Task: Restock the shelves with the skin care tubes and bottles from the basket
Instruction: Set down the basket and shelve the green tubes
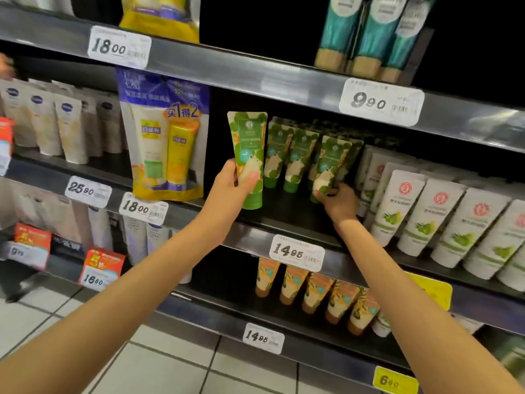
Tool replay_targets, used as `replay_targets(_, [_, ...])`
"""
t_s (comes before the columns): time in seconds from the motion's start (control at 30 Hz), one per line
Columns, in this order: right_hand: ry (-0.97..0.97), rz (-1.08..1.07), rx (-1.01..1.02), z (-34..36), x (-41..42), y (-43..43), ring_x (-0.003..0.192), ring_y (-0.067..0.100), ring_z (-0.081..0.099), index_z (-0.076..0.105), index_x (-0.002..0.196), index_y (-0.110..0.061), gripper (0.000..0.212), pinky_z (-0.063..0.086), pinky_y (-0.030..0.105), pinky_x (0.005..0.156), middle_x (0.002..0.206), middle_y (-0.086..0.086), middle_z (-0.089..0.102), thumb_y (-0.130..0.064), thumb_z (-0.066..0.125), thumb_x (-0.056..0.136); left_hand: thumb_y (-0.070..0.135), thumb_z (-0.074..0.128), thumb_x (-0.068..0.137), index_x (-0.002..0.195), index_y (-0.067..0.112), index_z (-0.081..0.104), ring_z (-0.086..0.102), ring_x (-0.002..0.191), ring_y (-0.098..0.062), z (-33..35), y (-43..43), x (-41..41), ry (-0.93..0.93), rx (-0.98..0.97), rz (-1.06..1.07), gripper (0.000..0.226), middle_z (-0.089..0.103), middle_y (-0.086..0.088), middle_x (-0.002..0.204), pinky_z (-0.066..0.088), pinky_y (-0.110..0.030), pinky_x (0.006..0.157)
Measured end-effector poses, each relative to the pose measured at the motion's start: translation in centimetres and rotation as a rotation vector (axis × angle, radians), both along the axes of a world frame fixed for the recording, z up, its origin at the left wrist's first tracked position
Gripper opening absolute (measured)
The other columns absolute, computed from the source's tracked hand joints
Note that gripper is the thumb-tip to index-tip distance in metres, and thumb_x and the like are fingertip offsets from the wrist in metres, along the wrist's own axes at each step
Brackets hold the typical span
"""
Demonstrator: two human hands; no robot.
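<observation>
Grey metal shelves (pixel 244 237) fill the view, tier over tier, with price tags (pixel 297 253) on their front rails. On the middle tier, white tubes (pixel 443 220) stand in packed ranks at the right. Left of them a green row (pixel 287 157) stands far back, and the dark board is bare between it and the near rail. Orange tubes (pixel 315 291) line the tier below. The basket is out of view, so how much stock remains cannot be told.

The task looks partly done. The green row is several tubes wide and has depth, yet the bare strip near the rail would take more. Two tubes are in hand and neither looks settled yet.

The first tube (pixel 250 149) is upright, cap down, in the air near the rail and just left of the green row. The left grip (pixel 233 189) is closed on its lower half, thumb across the front and fingers behind.

The second tube (pixel 329 163) leans slightly at the right end of the row, next to the white tubes. The right grip (pixel 338 200) is curled round its cap end, low over the board. Whether the cap rests on the board is hidden by the fingers.
</observation>
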State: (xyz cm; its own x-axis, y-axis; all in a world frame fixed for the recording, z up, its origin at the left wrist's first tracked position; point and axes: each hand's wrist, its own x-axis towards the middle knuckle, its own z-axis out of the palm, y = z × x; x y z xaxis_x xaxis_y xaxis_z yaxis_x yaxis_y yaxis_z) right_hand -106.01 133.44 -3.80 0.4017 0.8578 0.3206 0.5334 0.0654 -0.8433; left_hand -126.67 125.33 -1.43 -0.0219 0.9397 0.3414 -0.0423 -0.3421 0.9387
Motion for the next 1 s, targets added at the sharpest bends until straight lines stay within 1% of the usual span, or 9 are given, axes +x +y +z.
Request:
replay_targets(0.13, [-0.045, 0.002, 0.031, 0.0, -0.1, 0.4, 0.091, 0.020, 0.057, 0.061, 0.112, 0.003, 0.039, 0.036, 0.013, 0.059, 0.109, 0.021, 0.065, -0.013, 0.073, 0.078, 0.017, 0.047, 0.095, 0.125, 0.011, 0.045, 0.056, 0.110, -0.016, -0.2, 0.2, 0.6, -0.003, -0.066, -0.058, 0.030, 0.057, -0.005, 0.121, 0.048, -0.029, 0.090])
replay_targets(0.2, [-0.063, 0.007, 0.045, 0.0, -0.2, 0.5, 0.089, 0.019, 0.056, 0.062, 0.110, 0.002, 0.037, 0.032, 0.013, 0.050, 0.107, 0.020, 0.066, -0.014, 0.073, 0.078, 0.016, 0.048, 0.095, 0.122, 0.012, 0.046, 0.057, 0.109, -0.016, -0.3, 0.1, 0.7, 0.005, -0.076, -0.082, 0.028, 0.058, -0.005, 0.120, 0.048, -0.027, 0.088])
replay_targets(0.37, [-0.097, 0.005, 0.027, -0.1, -0.3, 0.9, 0.103, 0.027, 0.059, 0.062, 0.111, 0.001, 0.039, 0.028, 0.013, 0.061, 0.109, 0.018, 0.066, -0.017, 0.073, 0.078, 0.015, 0.050, 0.093, 0.117, 0.015, 0.048, 0.057, 0.109, -0.018, -0.8, 0.1, 0.6, -0.046, -0.146, -0.090, 0.024, 0.058, -0.005, 0.116, 0.048, -0.030, 0.091])
replay_targets(0.53, [-0.022, -0.054, -0.032, 0.4, -0.5, 0.8, 0.119, 0.030, 0.050, 0.049, 0.125, 0.004, 0.054, 0.040, 0.033, 0.099, 0.129, 0.019, 0.053, -0.022, 0.070, 0.082, 0.016, 0.053, 0.091, 0.116, 0.013, 0.053, 0.060, 0.102, -0.016, -1.2, 0.3, 0.0, -0.039, -0.172, -0.106, 0.025, 0.062, -0.003, 0.106, 0.049, -0.026, 0.086])
replay_targets(0.63, [0.023, -0.248, 0.098, 1.6, -2.1, -0.7, 0.113, 0.029, 0.051, 0.048, 0.120, 0.007, 0.043, 0.040, 0.030, 0.091, 0.126, 0.020, 0.052, -0.029, 0.047, 0.096, 0.014, 0.055, 0.090, 0.121, 0.010, 0.052, 0.060, 0.104, -0.018, -1.3, 0.6, -0.2, -0.039, -0.179, -0.110, 0.031, 0.062, -0.006, 0.109, 0.050, -0.026, 0.084])
replay_targets(0.73, [-0.051, 0.081, 0.128, 3.7, -4.0, -3.4, 0.095, 0.019, 0.053, 0.053, 0.112, -0.011, 0.031, 0.036, 0.022, 0.066, 0.108, 0.008, 0.056, -0.035, 0.039, 0.098, 0.012, 0.057, 0.089, 0.123, 0.010, 0.051, 0.061, 0.100, -0.013, -1.2, 0.8, -0.4, -0.073, -0.178, -0.127, 0.035, 0.063, -0.002, 0.106, 0.050, -0.023, 0.081])
replay_targets(0.83, [-0.289, 0.673, -0.013, 4.6, -5.8, -5.9, 0.084, 0.005, 0.053, 0.048, 0.110, -0.024, 0.020, 0.043, 0.008, 0.067, 0.100, -0.003, 0.055, -0.028, 0.054, 0.092, 0.011, 0.057, 0.089, 0.119, 0.013, 0.054, 0.066, 0.089, -0.005, -0.9, 0.8, -0.8, -0.176, -0.164, -0.204, 0.031, 0.066, 0.000, 0.102, 0.054, -0.015, 0.070])
replay_targets(0.9, [-0.336, 0.739, 0.029, 4.3, -6.4, -6.6, 0.079, 0.003, 0.052, 0.046, 0.112, -0.023, 0.034, 0.045, 0.011, 0.068, 0.093, -0.008, 0.053, -0.025, 0.065, 0.084, 0.012, 0.055, 0.089, 0.116, 0.015, 0.056, 0.068, 0.085, -0.003, -0.5, 0.7, -0.9, -0.187, -0.139, -0.243, 0.027, 0.068, 0.000, 0.101, 0.054, -0.014, 0.068])
replay_targets(1.0, [-0.328, 0.671, 0.084, 4.1, -6.2, -6.9, 0.081, 0.007, 0.053, 0.048, 0.108, -0.021, 0.032, 0.046, 0.015, 0.069, 0.089, -0.008, 0.055, -0.023, 0.068, 0.083, 0.014, 0.050, 0.092, 0.122, 0.015, 0.053, 0.066, 0.094, -0.002, -0.1, 0.5, -0.6, -0.099, -0.107, -0.319, 0.029, 0.066, 0.001, 0.108, 0.053, -0.015, 0.077])
